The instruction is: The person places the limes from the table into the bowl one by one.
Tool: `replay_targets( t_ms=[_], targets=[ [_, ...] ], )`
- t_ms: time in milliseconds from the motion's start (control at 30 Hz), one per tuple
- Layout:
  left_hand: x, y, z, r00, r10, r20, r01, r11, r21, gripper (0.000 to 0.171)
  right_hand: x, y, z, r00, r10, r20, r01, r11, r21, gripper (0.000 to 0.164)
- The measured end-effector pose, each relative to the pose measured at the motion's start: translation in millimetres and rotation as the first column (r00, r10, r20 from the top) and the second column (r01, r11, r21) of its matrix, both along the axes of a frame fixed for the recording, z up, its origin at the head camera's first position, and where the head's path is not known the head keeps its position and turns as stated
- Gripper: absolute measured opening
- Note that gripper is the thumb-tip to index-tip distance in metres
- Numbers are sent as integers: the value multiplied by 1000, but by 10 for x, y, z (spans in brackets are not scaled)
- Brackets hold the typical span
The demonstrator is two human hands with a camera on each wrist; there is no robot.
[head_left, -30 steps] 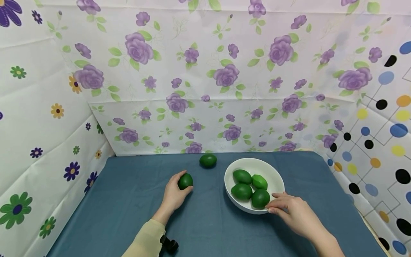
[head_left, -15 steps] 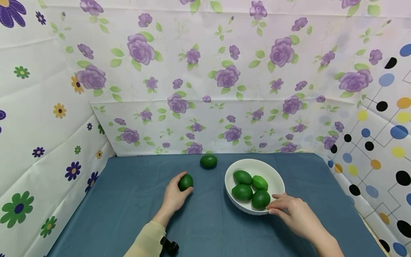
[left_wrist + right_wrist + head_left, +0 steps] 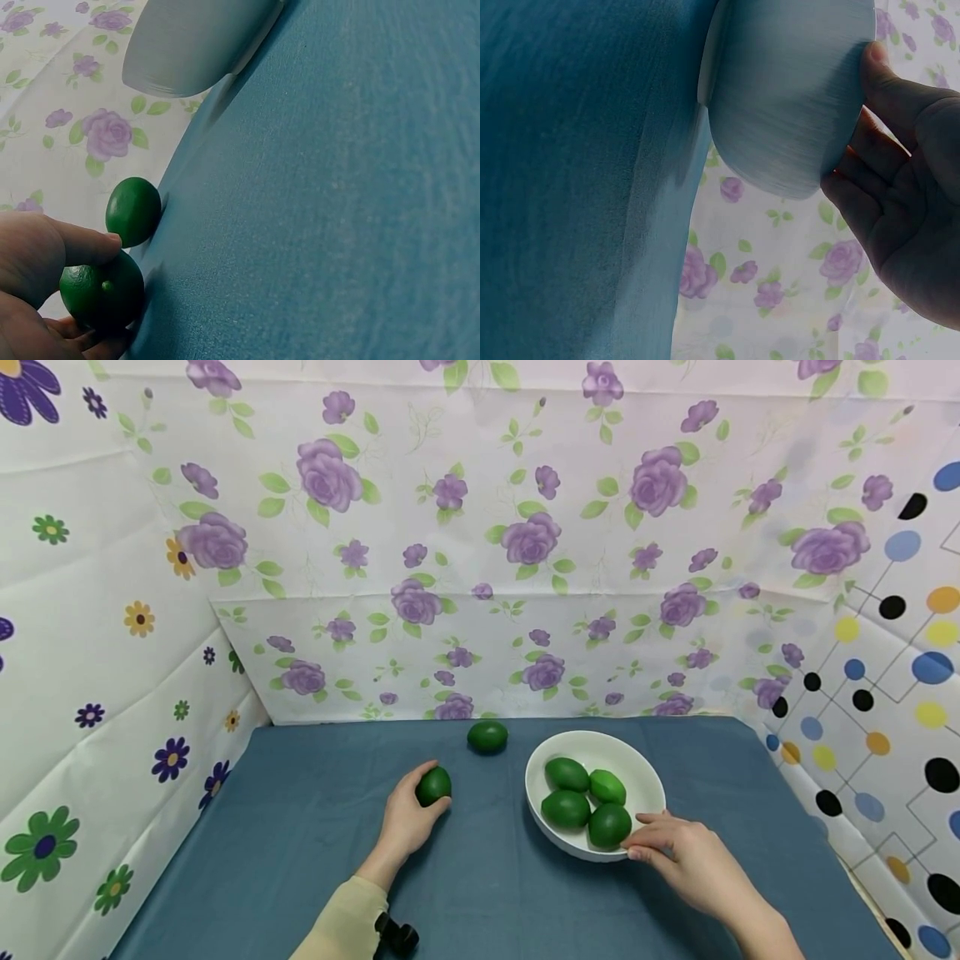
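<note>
My left hand (image 3: pixel 407 810) grips a dark green lime (image 3: pixel 434 787) at the left of the bowl. In the left wrist view, thumb and fingers lie around this lime (image 3: pixel 105 292), which is on or very near the cloth. Behind it another lime (image 3: pixel 487 737) lies loose near the back edge. A white bowl (image 3: pixel 645 772) stands to the right with several limes (image 3: pixel 566 808) in it, one of them a brighter green. With its fingertips my right hand (image 3: pixel 678 852) pinches the bowl's near right rim. The right wrist view shows the bowl's outer wall (image 3: pixel 787 97) beside the thumb.
A blue cloth (image 3: pixel 480 893) covers the table. Flowered sheeting (image 3: pixel 480 635) rises at the back, with more patterned sheeting along the left and right sides. A small black device (image 3: pixel 396 935) sits at the left wrist, by the sleeve.
</note>
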State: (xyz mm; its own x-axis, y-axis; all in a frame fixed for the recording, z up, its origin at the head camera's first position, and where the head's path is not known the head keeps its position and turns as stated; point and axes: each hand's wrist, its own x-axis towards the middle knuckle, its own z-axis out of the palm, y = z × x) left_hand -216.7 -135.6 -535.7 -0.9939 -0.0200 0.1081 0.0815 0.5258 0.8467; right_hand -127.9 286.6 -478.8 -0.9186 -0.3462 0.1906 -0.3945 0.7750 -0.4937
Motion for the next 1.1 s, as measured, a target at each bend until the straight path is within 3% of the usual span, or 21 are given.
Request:
replay_targets(
  t_ms=[300,1100],
  targets=[
    [-7,5,-7,1000,-2,-21,2,1000,-3,64,-4,-2,15,1000,0,1,0,1000,7,18],
    [8,16,-10,1000,26,15,-27,999,38,66,2,-2,2,1000,1,-5,-1,1000,1,19]
  ],
)
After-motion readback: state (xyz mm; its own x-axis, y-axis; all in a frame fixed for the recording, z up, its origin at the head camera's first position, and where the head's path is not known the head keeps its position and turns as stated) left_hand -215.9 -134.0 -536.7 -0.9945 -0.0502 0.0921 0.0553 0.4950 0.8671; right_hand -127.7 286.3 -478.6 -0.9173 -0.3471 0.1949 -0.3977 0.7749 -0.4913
